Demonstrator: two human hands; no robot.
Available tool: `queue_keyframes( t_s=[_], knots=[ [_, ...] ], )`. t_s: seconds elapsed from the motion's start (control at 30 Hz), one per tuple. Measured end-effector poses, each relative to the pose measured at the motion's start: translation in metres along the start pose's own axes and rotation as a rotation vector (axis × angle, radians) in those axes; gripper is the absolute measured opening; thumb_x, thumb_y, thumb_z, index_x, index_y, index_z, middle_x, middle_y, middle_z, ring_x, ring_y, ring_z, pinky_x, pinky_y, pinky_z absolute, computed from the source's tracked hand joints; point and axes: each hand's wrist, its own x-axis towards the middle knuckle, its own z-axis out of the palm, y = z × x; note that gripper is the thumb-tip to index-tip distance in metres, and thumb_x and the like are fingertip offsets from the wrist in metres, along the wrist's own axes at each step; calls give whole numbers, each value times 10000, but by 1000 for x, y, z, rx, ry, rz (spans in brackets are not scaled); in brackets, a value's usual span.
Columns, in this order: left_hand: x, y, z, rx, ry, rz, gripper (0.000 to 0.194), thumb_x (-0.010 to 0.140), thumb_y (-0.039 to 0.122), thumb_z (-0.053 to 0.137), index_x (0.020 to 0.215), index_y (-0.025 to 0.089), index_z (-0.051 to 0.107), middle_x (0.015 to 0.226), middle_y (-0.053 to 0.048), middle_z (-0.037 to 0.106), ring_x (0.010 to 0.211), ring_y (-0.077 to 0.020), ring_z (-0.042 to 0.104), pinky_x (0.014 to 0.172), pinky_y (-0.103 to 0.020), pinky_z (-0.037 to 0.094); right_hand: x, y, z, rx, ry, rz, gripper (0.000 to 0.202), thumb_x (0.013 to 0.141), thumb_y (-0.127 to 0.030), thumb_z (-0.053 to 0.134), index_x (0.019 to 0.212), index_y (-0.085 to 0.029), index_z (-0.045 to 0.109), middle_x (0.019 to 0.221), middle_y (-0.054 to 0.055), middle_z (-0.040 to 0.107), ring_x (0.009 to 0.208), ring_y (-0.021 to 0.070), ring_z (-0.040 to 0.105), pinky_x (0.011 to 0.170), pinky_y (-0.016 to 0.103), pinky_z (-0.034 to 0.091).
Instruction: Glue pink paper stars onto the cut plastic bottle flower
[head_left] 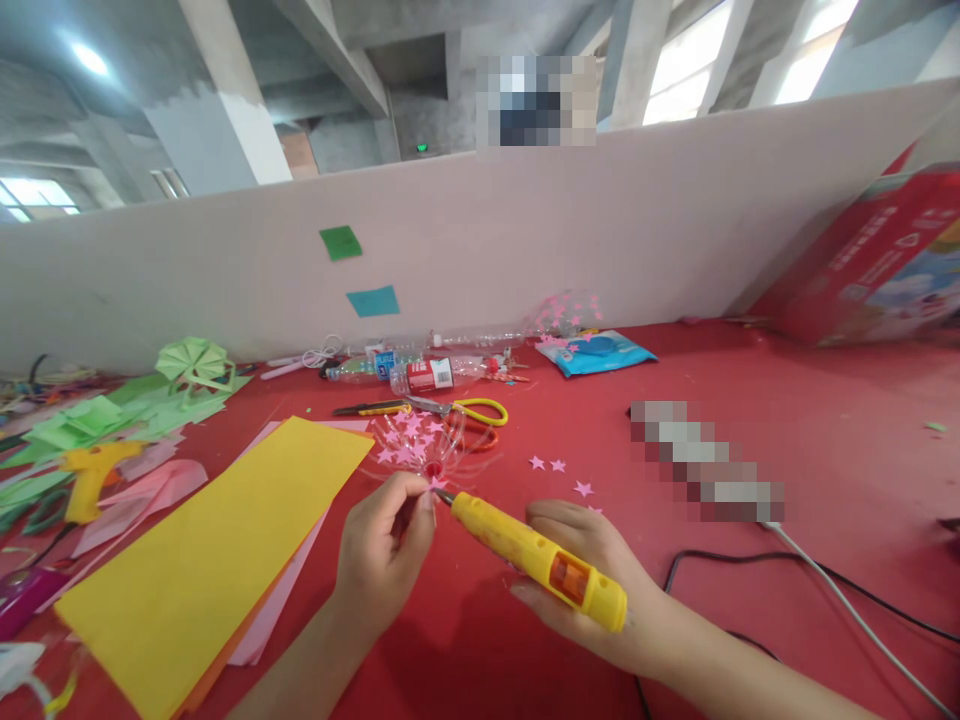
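Note:
My right hand (581,570) is wrapped round a yellow hot glue gun (517,545), its dark nozzle pointing left. Between the thumb and forefinger of my left hand (386,545) is a small pink paper star (436,484), close to the nozzle tip; whether they touch I cannot tell. Just beyond my fingertips lies a clear plastic bottle piece cut into strips (450,435), with several pink stars on it. A few loose pink stars (558,466) lie on the red table to the right.
Yellow-handled scissors (480,408) and a cutter knife (371,408) lie behind the cut bottle. Yellow paper (225,550) covers the left, beside another glue gun (94,470). Plastic bottles (427,375) and a blue wipes packet (596,352) line the back. A black cable (720,555) runs at right.

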Motion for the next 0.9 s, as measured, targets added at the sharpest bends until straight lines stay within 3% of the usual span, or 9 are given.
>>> queue_keyframes(
  t_s=[0.43,0.73,0.8,0.9],
  knots=[
    [-2,-5,2,-1,-3,-1,198,899,220,427,714,206,494,558,49,502,471,-91,482,474,-187,378,0,0,1,-3,-12,27,337,903,-401,455,629,-205,433,587,-14,458,514,114,426,496,241,324],
    [4,-7,-9,203,70,346,143,851,90,456,788,207,509,617,30,567,518,-94,525,534,-199,404,3,1,-5,-37,-27,31,293,878,-356,506,638,-207,429,607,-13,456,525,116,420,498,237,311],
    [4,-9,-12,157,113,281,138,860,101,458,798,211,513,623,34,564,505,-91,515,523,-198,406,5,2,-9,32,-74,9,203,874,-312,509,709,-199,473,702,24,531,596,132,482,544,242,359],
    [6,-13,-15,10,187,65,139,889,159,459,773,213,512,625,38,550,487,-87,502,508,-199,419,6,0,-10,85,-287,-27,62,832,-216,516,779,-190,498,798,49,574,661,144,525,565,243,373]
  ],
)
